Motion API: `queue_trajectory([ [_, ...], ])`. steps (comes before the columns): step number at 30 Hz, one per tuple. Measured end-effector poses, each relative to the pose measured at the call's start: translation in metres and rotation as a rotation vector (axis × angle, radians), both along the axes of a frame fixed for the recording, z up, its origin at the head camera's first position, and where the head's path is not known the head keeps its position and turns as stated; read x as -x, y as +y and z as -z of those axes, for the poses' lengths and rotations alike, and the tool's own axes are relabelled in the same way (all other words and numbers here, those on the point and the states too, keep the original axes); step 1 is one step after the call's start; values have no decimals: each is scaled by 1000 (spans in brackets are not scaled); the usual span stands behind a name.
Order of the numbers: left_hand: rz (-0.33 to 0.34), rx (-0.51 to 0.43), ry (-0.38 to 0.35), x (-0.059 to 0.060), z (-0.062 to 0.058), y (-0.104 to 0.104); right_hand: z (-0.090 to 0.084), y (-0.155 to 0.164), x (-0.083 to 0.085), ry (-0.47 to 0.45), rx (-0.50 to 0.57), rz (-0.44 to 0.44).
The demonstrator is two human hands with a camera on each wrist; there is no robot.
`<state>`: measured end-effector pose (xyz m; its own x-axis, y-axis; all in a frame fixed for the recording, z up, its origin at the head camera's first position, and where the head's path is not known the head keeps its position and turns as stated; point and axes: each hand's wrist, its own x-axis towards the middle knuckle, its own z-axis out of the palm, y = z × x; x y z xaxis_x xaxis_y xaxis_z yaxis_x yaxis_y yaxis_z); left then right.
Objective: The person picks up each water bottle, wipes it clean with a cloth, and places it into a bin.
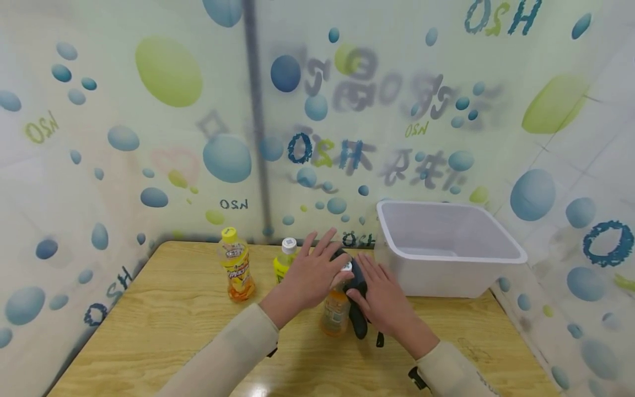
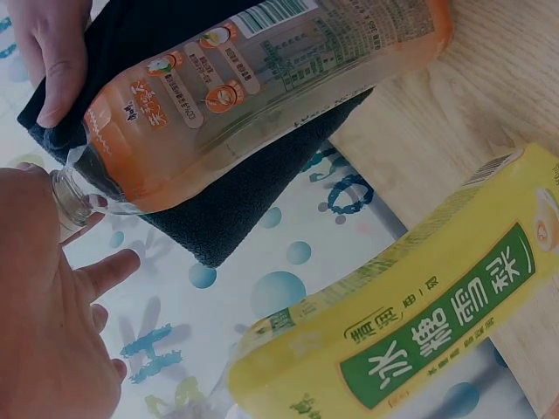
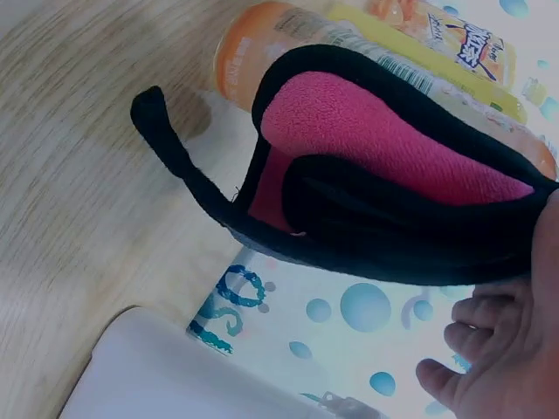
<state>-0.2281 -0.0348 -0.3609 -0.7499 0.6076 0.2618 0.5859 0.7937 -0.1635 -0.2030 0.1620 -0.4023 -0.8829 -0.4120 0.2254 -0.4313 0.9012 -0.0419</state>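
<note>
My left hand [image 1: 310, 277] is at the top of a clear bottle of orange drink [image 1: 335, 315], fingers straight and spread, thumb beside the white cap. In the left wrist view the bottle's neck [image 2: 74, 196] shows right at that hand; the hand covers the cap there. My right hand [image 1: 387, 303] holds a black cloth mitt [image 3: 410, 253] with a pink lining and a hanging loop, its thumb [image 2: 61, 92] lying on the cloth. The mitt stands close against the bottle's right side, its opening toward me.
A yellow-labelled bottle [image 1: 281, 266] with a white cap stands left of my left hand, partly hidden. Farther left is a yellow-capped bottle [image 1: 237, 270] of amber drink. A white plastic bin [image 1: 446, 275] sits at the wooden table's [image 1: 198, 342] back right, before a patterned wall.
</note>
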Motion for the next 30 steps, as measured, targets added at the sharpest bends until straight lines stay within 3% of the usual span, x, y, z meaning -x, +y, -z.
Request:
queue_trajectory([
  [8, 0, -9, -21, 1, -2, 0, 8, 5, 0, -29, -52, -34],
  [12, -2, -4, -28, 0, -2, 0, 29, 6, 0, -41, -91, -24],
  [18, 2, -13, -17, 0, 1, 1, 67, 5, 0, -71, -64, -21],
  [22, 9, -25, -6, 0, 2, 1, 87, 3, -1, -76, -114, -33],
  [30, -4, -32, -31, 1, 3, 0, 105, 2, 0, -112, -201, -7],
])
